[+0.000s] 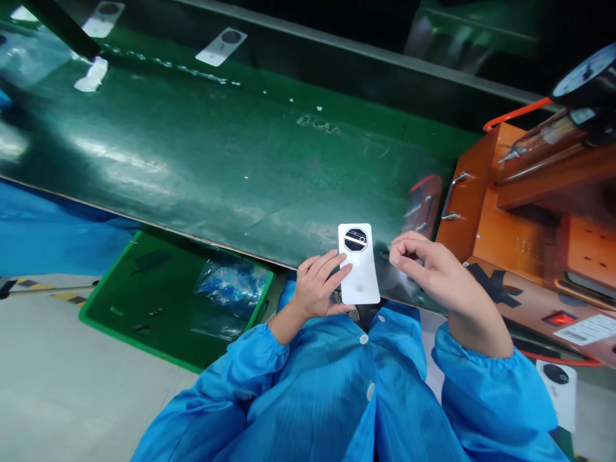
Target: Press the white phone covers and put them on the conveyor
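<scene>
A white phone back cover (pixel 362 279) with rounded corners and a dark octagonal camera area near its top is at the front edge of the green bench. My left hand (pixel 320 285) grips it from the left, fingers over its face and thumb at its lower edge. Just right of the cover, apart from it, my right hand (pixel 428 266) is closed with thumb and index finger drawn together. Whatever may be in that pinch is too small or hidden to make out.
An orange machine (pixel 476 186) with a metal handle and a gauge (pixel 587 74) stands at the right. Two similar white covers (pixel 221 46) lie at the back of the bench (pixel 192 147). Below left is a green bin (pixel 158 321) holding plastic bags (pixel 231 289). Another cover (pixel 561 391) is low right.
</scene>
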`<state>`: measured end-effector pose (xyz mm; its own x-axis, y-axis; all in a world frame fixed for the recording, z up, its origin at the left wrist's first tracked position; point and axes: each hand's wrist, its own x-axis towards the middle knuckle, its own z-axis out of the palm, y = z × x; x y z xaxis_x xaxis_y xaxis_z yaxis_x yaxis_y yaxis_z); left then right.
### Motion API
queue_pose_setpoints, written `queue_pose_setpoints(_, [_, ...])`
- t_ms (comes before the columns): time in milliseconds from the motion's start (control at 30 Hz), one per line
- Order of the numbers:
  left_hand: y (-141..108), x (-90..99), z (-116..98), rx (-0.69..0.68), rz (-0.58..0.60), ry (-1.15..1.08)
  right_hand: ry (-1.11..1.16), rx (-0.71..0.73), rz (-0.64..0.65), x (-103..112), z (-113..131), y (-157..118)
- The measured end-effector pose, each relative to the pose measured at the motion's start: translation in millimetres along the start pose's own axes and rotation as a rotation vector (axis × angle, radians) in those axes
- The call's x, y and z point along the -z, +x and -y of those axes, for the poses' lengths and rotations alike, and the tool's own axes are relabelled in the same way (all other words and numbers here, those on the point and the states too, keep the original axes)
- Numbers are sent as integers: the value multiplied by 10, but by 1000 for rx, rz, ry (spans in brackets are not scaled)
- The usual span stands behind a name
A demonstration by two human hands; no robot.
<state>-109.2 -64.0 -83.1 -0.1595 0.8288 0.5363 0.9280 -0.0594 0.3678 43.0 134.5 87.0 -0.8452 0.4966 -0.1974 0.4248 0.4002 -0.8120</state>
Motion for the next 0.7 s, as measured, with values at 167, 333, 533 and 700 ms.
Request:
queue_pose_setpoints(167, [37, 27, -56, 81, -24, -56, 40, -29, -33, 15, -17, 12])
queue_pose_setpoints(333, [39, 26, -57, 75, -34, -71, 71, -44, -96, -60, -143, 222])
queue_pose_setpoints(533, [25, -7, -11, -24, -36, 66, 2, -40, -38, -227, -301, 547])
queue_pose_setpoints(700, [4, -49, 12, -38, -47, 94, -121, -16, -12, -316, -299, 748])
